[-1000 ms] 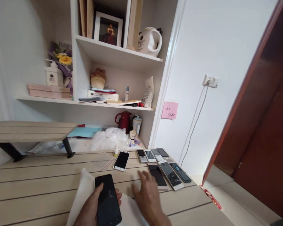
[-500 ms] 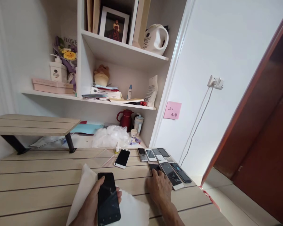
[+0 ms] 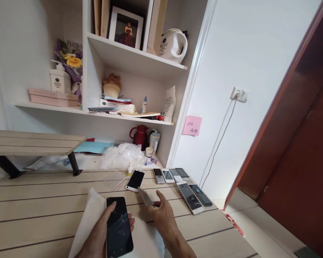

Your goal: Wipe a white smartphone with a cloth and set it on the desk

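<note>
My left hand [image 3: 98,229] is wrapped round a black phone [image 3: 120,227], its dark screen facing up and the thumb on its upper left edge. Beneath that phone a white cloth [image 3: 82,222] lies on the table. My right hand [image 3: 163,216] grips another phone [image 3: 146,197], tilted on edge and a bit smeared by motion, just above the tabletop. Close beyond it lies a white phone with a black screen [image 3: 136,180]. To the right rest a larger white phone [image 3: 190,197], a dark keypad phone [image 3: 201,195] and a row with a small grey keypad phone [image 3: 158,176].
Behind the phones stand a small bottle [image 3: 129,168], a clear plastic bag [image 3: 122,156], a red jug [image 3: 140,137] and a paper cup [image 3: 149,152]. A wooden riser [image 3: 34,142] occupies the table's left side. Shelves [image 3: 134,116] rise at the back, and a wall [image 3: 218,71] borders the right.
My right hand has lifted a phone from the group on the right and carried it left, towards the black phone. My left hand keeps its hold. The view has shifted slightly.
</note>
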A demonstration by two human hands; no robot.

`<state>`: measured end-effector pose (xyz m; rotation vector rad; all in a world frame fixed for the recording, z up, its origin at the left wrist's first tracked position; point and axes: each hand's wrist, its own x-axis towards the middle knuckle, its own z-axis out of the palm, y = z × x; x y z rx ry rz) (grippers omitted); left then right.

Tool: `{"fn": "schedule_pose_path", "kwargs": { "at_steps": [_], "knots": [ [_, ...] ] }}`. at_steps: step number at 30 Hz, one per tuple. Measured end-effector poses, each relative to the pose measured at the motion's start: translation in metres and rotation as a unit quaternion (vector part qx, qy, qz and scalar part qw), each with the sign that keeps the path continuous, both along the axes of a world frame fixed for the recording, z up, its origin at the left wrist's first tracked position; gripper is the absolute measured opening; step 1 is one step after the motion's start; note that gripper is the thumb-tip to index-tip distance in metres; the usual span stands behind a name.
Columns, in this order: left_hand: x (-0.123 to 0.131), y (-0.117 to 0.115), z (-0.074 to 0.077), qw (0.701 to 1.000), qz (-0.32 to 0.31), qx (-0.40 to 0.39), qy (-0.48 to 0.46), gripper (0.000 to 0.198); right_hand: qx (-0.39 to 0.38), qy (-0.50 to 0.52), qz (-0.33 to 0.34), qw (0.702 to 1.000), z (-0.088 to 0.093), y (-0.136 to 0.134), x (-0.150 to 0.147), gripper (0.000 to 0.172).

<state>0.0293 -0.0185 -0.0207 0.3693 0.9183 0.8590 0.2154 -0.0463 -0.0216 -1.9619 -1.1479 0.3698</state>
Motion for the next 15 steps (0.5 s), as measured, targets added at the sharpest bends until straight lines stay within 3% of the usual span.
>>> {"fn": "schedule_pose_path", "kwargs": {
  "at_steps": [5,9,12,14,15],
  "knots": [
    [0.002,-0.005,0.007,0.998,0.049,0.045,0.006,0.028,0.064,0.070,0.052,0.994,-0.018,-0.005,-0.064,0.071],
    [-0.002,-0.010,0.013,0.998,0.049,0.029,0.037,0.022,0.176,-0.037,0.142,0.973,-0.049,-0.019,-0.100,0.089],
    [-0.004,-0.011,0.014,0.999,0.014,0.004,0.039,0.027,0.190,-0.121,0.186,0.956,-0.054,-0.023,-0.074,0.083],
    [-0.005,-0.012,0.014,1.000,-0.004,-0.008,0.026,0.033,0.162,-0.210,0.130,0.955,-0.044,-0.020,-0.030,0.067],
    [-0.005,-0.011,0.014,1.000,-0.007,-0.013,0.019,0.035,0.125,-0.249,0.054,0.959,-0.037,-0.017,-0.004,0.058]
  ]
}}
